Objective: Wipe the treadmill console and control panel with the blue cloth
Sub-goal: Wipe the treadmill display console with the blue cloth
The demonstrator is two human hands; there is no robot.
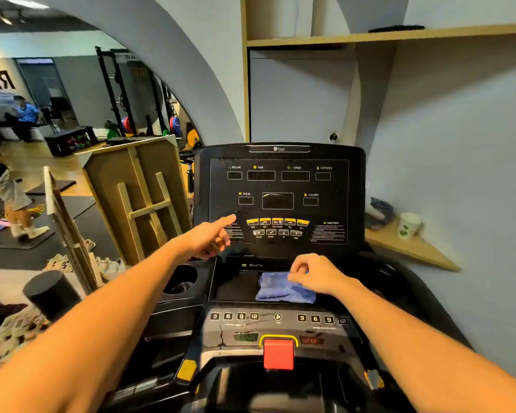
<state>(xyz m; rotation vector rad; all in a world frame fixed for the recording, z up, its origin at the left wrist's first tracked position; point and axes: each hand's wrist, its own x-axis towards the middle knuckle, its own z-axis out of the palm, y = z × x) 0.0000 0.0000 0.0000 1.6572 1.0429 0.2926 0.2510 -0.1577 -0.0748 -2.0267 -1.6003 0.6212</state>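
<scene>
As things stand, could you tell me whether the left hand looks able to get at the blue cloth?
Probably yes. The left hand is empty, pointing at the console, with nothing between it and the blue cloth on the tray; only the right hand rests on the cloth's right side.

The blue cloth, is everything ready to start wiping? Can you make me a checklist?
1. Blue cloth within reach, on the tray under the console: ok.
2. Right hand pinching the cloth: ok.
3. Left hand clear of the wiping area: not ok, it points at the panel.
4. Displays dark: ok on the console, not ok on the lower control panel.
5. Cloth damp: cannot tell.
</scene>
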